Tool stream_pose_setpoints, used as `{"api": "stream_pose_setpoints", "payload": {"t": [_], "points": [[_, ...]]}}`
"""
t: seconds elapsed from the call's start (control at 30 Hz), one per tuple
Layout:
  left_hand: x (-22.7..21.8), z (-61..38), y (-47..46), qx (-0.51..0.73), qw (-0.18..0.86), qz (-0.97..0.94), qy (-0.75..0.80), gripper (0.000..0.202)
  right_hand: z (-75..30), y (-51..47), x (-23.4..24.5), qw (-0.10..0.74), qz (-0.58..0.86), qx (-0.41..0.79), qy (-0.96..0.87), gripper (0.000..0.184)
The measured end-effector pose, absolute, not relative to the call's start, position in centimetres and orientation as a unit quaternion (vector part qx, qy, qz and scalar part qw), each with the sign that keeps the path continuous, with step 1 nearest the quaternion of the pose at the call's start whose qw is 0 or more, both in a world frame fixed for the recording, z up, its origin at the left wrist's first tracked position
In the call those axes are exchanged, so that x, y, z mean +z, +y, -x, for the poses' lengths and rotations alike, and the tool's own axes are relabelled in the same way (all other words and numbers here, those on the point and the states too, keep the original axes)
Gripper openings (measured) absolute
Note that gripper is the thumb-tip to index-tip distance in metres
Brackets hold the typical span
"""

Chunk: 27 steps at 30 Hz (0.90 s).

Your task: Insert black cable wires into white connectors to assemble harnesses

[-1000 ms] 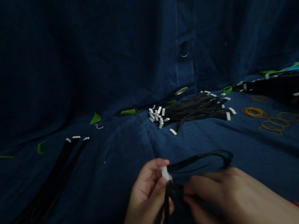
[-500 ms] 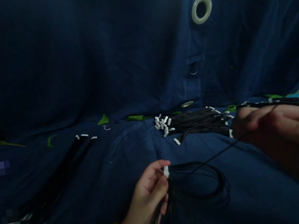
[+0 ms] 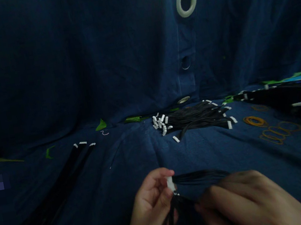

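- Pinching the small white block-shaped plastic connector (image 3: 170, 185) between thumb and forefinger, my left hand (image 3: 152, 205) holds it low in front of me, above the dark blue cloth (image 3: 131, 158).
- Thin black flexible wires (image 3: 198, 176) run from it towards my right hand (image 3: 242, 201), its fingers curled; I cannot tell whether they grip any.
- The bunch looks light, limp and perhaps slippery; the stiff connector should give the safest hold, as tugging single wires might strain them.
- Beyond lie thin amber rubber-like bands (image 3: 260, 122), then a pile of white-ended black cables (image 3: 194, 116).
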<state>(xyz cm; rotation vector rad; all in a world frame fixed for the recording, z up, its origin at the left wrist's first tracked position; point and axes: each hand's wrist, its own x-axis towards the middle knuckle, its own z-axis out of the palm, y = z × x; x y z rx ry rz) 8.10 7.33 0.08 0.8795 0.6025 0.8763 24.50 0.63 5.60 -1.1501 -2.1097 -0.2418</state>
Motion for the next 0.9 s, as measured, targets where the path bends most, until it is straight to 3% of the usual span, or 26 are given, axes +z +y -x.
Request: {"api": "stream_pose_setpoints", "payload": {"t": [0.1,0.9], "points": [[0.56,-8.02,6.97,0.406,0.759,-0.415,0.296,0.028,-24.41,0.71,5.65,0.305,0.473,-0.078,-0.823,0.028],[1.10,-8.26,6.43,0.386,0.714,-0.481,0.332,0.024,-25.01,0.84,5.49,0.237,0.503,0.021,-0.831,0.015]]}}
